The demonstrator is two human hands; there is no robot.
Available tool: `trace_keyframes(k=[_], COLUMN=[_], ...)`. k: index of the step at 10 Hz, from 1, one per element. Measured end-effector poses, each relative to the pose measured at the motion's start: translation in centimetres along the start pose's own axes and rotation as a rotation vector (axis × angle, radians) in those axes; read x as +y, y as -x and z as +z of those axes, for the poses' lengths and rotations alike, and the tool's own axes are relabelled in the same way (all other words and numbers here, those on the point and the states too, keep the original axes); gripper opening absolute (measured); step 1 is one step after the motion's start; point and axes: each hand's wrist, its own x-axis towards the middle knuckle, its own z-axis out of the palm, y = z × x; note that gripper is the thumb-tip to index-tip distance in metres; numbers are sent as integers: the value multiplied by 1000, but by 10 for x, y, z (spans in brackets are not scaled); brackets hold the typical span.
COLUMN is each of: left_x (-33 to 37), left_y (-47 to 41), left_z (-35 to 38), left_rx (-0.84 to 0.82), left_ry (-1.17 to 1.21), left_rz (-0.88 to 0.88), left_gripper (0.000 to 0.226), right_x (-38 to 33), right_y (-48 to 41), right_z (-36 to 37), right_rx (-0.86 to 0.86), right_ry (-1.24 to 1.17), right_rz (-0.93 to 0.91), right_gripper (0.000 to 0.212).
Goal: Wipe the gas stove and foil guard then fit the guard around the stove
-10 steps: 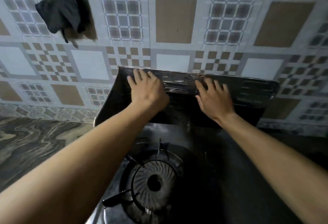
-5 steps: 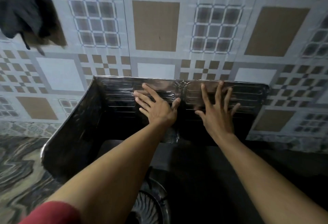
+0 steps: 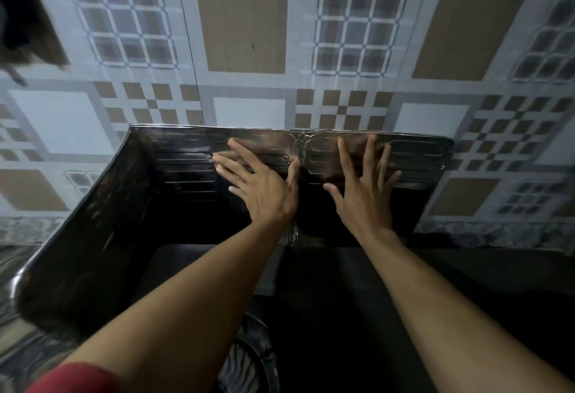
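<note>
The dark foil guard [image 3: 174, 175] stands upright behind the gas stove [image 3: 326, 299], its back panel against the tiled wall and its left wing folded forward along the stove's left side. My left hand [image 3: 261, 187] lies flat on the back panel with fingers spread, left of the centre crease. Right of that crease, my right hand [image 3: 364, 193] presses flat with fingers spread upward. Part of the burner [image 3: 249, 361] shows between my forearms at the bottom. The guard's right end stays flat against the wall.
A dark cloth [image 3: 21, 19] hangs on the patterned tile wall [image 3: 242, 25] at the upper left. A marbled countertop [image 3: 12, 355] runs left of the stove. The counter to the right of the stove is dark.
The guard's left wing has swung forward beside the stove. Both hands slid toward the panel's centre and spread flat. The view has closed in on the wall.
</note>
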Motion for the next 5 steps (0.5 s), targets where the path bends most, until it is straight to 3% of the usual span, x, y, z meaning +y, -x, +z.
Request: trace_keyframes(k=[2,3,4,5], left_x=[0,7,17,31], left_y=[0,3,4,31], left_z=[-2,-18,-45,-75], left_rx=[-4,14,-1,-12], left_ry=[72,-6,-36,-5], left_rz=[19,-34,-88,28], left_gripper=[117,111,100,82], right_x=[-5,-9,-16,-20], right_y=[-1,6,12,19], right_z=[4,-17,-56,-124], right_rx=[74,23,20,150], right_ry=[-28,9,-41,-183], right_rz=[17,44,87,77], right_gripper=[97,103,96,74])
